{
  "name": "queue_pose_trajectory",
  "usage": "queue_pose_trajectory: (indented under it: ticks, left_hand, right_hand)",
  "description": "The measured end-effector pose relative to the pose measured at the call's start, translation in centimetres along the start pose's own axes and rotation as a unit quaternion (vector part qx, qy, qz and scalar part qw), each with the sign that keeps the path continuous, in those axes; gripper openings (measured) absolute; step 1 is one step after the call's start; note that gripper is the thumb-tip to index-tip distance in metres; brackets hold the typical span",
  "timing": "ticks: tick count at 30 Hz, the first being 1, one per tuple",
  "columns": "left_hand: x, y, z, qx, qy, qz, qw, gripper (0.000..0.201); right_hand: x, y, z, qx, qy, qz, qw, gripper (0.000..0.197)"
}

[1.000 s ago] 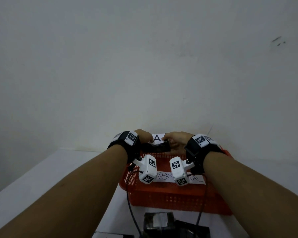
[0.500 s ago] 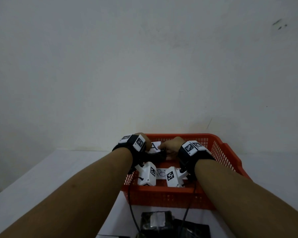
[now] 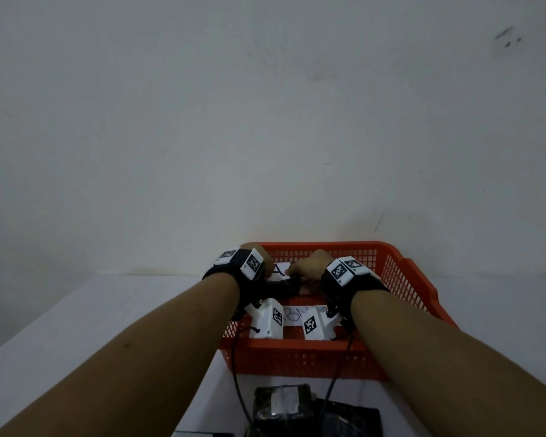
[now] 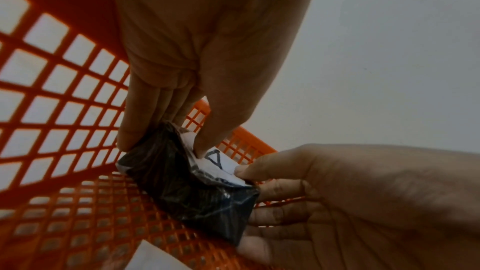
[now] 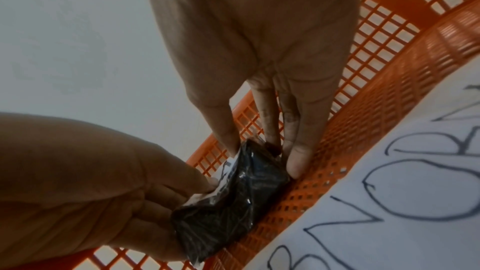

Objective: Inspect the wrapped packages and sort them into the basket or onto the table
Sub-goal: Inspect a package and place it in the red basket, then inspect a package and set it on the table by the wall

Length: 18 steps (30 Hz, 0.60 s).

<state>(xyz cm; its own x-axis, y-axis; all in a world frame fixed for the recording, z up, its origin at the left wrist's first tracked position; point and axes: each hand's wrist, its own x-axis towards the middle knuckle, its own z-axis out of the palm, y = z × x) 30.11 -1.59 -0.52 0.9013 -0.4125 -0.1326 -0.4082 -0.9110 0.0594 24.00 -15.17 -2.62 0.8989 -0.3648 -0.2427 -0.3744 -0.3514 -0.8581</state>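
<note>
Both forearms extended forward, wrists close together. Left hand and right hand each pinch, thumb opposing fingers, opposite ends of one small black plastic-wrapped package.

package label — "A" | basket sheet — "BNOR", partly hidden

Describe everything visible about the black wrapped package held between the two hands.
The black wrapped package is a small block in glossy, crinkled dark film, with a white paper label bearing a handwritten "A" on its upper face. Both hands pinch it: the left hand at one end, the right hand at the other. It is tilted, inside the orange mesh basket, low over the basket floor; whether it touches cannot be told.
</note>
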Motion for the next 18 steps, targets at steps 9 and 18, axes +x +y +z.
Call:
queue_pose_trajectory:
  ticks: [9, 18]
  left_hand:
    - [-1.4, 1.3, -1.9, -0.08, 0.035, -0.048, 0.995, 0.029]
    - [-4.8, 1.0, -10.1, -0.151, 0.168, -0.04, 0.973, 0.037]
  right_hand:
    - [-0.8, -1.0, -1.1, -0.044, -0.012, -0.011, 0.999, 0.021]
    - [-5.5, -7.4, -5.8, -0.173, 0.1, -0.145, 0.969, 0.044]
